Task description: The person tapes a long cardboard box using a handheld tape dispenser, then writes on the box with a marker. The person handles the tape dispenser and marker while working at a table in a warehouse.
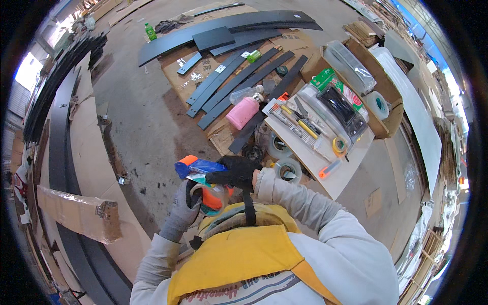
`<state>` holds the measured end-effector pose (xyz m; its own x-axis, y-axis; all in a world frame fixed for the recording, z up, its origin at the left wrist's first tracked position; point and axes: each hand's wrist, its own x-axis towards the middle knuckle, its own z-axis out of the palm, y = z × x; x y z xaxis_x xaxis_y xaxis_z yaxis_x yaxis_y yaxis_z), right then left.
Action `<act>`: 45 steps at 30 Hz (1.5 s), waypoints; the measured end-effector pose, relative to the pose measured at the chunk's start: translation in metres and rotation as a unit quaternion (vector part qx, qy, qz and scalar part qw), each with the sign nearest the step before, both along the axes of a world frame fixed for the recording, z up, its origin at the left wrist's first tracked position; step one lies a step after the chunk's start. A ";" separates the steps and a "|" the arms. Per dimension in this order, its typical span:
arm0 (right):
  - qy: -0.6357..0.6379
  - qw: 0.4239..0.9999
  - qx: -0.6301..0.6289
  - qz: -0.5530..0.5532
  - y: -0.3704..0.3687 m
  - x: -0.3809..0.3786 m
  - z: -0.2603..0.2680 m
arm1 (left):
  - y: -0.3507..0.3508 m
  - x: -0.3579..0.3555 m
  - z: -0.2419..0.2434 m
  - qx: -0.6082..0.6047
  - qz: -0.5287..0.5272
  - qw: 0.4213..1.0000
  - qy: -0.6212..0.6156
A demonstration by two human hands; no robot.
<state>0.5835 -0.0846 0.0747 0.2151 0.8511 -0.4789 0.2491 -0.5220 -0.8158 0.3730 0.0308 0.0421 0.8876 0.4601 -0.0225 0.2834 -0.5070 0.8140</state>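
My left hand point(185, 206), in a grey glove with dark fingertips, grips a hand-held packing-tape dispenser with a blue body point(206, 166) and an orange end. A tape roll point(214, 200) with an orange core sits on its near side. My right hand point(236, 173), in a black glove, lies against the dispenser's right end with fingers bent around it; the glove hides what exactly they hold. Just beyond my right wrist are clear tape rolls point(288, 170) on the floor beside a white board point(335, 183).
Dark panels and strips point(228, 89) lie on cardboard, with a pink bottle point(242, 113) near. Pens point(308, 129) and a yellow tape roll point(339, 145) rest on the board beside an open cardboard box point(394, 110). Left are long dark boards point(61, 152) and a wrapped carton point(78, 213).
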 end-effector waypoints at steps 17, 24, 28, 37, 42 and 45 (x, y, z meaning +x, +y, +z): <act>0.210 0.925 0.178 -0.262 -0.137 -0.025 -0.023 | 0.034 -0.025 0.007 -0.337 -0.188 0.921 0.059; -0.041 0.958 0.245 -0.139 -0.197 -0.060 -0.044 | 0.104 -0.050 -0.060 -0.253 -0.351 0.902 0.006; 0.484 0.640 0.228 -0.551 -0.239 -0.084 -0.056 | 0.128 -0.023 -0.102 -0.746 -0.150 0.593 -0.264; 0.398 0.670 0.233 -0.581 -0.213 -0.116 -0.081 | -0.039 -0.005 -0.094 -0.634 -0.044 0.772 -0.011; 0.131 0.941 0.078 -0.303 -0.196 -0.106 -0.080 | -0.099 0.010 -0.077 -0.565 -0.093 0.819 0.026; 0.131 0.944 0.065 -0.296 -0.204 -0.093 -0.075 | -0.097 0.022 -0.086 -0.494 -0.039 0.866 0.059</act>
<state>0.4901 -0.2886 -0.0006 0.5596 0.6743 -0.4819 -0.2743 -0.3980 -0.8754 0.3955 -0.0657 -0.0435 0.8797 0.1024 -0.4644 0.3912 0.3995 0.8291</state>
